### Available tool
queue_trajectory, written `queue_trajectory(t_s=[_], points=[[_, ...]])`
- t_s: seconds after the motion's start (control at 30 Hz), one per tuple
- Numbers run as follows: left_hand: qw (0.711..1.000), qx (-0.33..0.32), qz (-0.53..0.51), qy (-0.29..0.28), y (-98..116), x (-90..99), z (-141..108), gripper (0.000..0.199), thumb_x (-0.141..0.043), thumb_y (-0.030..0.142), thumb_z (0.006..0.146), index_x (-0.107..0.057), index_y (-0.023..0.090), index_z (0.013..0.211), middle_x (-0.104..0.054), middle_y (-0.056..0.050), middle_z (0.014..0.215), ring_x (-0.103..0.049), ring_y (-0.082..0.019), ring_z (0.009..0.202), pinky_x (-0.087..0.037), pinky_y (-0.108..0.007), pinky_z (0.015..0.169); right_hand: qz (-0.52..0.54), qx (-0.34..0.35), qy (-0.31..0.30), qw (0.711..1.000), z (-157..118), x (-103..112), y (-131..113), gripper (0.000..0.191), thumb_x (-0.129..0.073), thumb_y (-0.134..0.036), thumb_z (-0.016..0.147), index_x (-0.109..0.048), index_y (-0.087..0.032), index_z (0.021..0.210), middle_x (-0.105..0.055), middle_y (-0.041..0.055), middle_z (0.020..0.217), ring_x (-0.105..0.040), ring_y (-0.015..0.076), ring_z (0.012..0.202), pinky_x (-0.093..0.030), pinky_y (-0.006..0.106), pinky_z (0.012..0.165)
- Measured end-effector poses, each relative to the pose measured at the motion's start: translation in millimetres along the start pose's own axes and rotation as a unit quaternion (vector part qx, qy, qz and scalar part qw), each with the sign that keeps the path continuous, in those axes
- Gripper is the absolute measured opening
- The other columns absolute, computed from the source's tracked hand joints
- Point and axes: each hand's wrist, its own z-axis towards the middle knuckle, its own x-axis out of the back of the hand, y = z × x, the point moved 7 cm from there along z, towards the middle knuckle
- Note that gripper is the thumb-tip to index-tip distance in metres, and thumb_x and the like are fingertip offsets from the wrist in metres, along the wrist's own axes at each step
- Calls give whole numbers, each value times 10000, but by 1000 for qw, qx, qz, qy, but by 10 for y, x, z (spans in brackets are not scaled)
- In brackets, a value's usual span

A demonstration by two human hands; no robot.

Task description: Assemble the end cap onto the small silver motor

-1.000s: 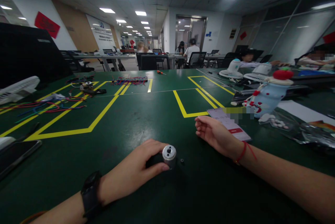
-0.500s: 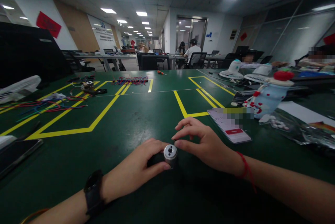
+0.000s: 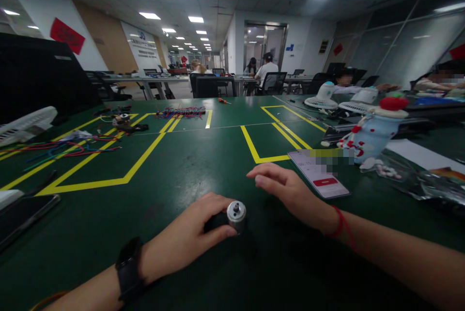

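A small silver cylindrical motor stands upright on the green tabletop. My left hand is closed round its left side, with the thumb at the near side and the fingers reaching behind it. On the motor's top face sits a small dark piece, slightly raised beside a dark hole; whether it is a screw or the shaft I cannot make out. My right hand hovers to the right of the motor and apart from it. Its fingers are stretched out and loosely bent, and nothing shows in them.
A phone lies right of my right hand, near a light blue bottle and a plastic bag. Bundled wires, loose wires and an orange screwdriver lie farther off. Yellow tape marks the table.
My right hand has drawn away from the motor, up and to the right. A small dark piece now stands out on the motor's top. My left hand keeps its hold.
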Motion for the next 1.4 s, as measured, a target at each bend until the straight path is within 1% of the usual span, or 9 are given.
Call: queue_trajectory(t_s=[0.1, 0.33, 0.53, 0.6, 0.7, 0.9, 1.03, 1.17, 1.4], points=[[1000, 2, 0, -9, 7, 0, 11, 213, -590, 275, 912, -554, 260, 1121, -612, -20, 1086, -545, -213, 973, -421, -336, 849, 176, -123, 82, 973, 61, 187, 416, 274, -622, -403, 800, -682, -148, 879, -619, 55, 887, -546, 137, 743, -412, 270, 614], [1000, -2, -2, -9, -4, -17, -13, 225, -584, 278, 920, -538, 272, 1140, -602, -10, 1097, -539, -202, 976, -413, -327, 854, 221, -136, 78, 963, 120, 226, 617, 260, -572, -403, 834, -636, -154, 871, -593, 32, 835, -545, 115, 704, -434, 264, 642], [1000, -2, -2, -7, -11, -29, -9, 180, -576, 297, 923, -541, 270, 1098, -592, -11, 1114, -531, -206, 992, -402, -327, 863, 108, -105, 42, 988, 75, 136, 462, 220, -574, -354, 849, -653, -149, 836, -602, 32, 798, -519, 125, 676, -406, 282, 631], [1000, 0, -2, -8, -9, -27, -4, 179, -582, 292, 920, -542, 269, 1092, -594, -8, 1098, -533, -206, 983, -403, -324, 858, -42, -23, -17, 999, 48, 25, 295, 175, -572, -306, 855, -666, -161, 824, -600, 31, 800, -519, 141, 719, -404, 302, 673], [1000, 2, -4, -8, 0, -20, 4, 169, -583, 284, 919, -545, 264, 1083, -600, -1, 1050, -542, -198, 948, -407, -315, 841, -222, 116, -113, 961, -48, -206, 73, 115, -575, -230, 853, -681, -184, 862, -598, 40, 890, -519, 168, 843, -402, 332, 772], [1000, -3, -3, -7, 4, -23, 2, 122, -588, 278, 913, -552, 240, 1023, -598, -10, 1044, -538, -207, 949, -410, -325, 834, -142, 163, -36, 976, -89, -240, -156, 167, -550, -244, 886, -629, -175, 1015, -554, 60, 1044, -523, 157, 1000, -415, 310, 879], [1000, -6, 2, -1, -20, -36, -20, 123, -592, 273, 909, -553, 243, 1022, -597, -10, 1017, -533, -217, 960, -409, -332, 833, -106, 149, -24, 983, -95, -359, -236, 124, -661, -247, 802, -659, -193, 914, -534, 41, 1087, -529, 154, 1029, -423, 283, 860], [1000, -1, -1, 0, -23, -29, -29, 147, -596, 275, 908, -547, 248, 1044, -594, -7, 1054, -535, -208, 955, -410, -329, 840, -52, 120, 19, 991, -67, -235, -216, 93, -622, -280, 838, -645, -199, 877, -560, 32, 1061, -548, 151, 1008, -436, 287, 835], [1000, 3, -2, -14, 10, -8, -3, 209, -605, 256, 906, -549, 274, 1107, -602, 15, 1059, -537, -191, 962, -407, -311, 847, -206, 107, -163, 959, -125, -166, 8, 124, -692, -287, 781, -715, -216, 880, -568, 38, 1047, -530, 169, 986, -412, 332, 892]])
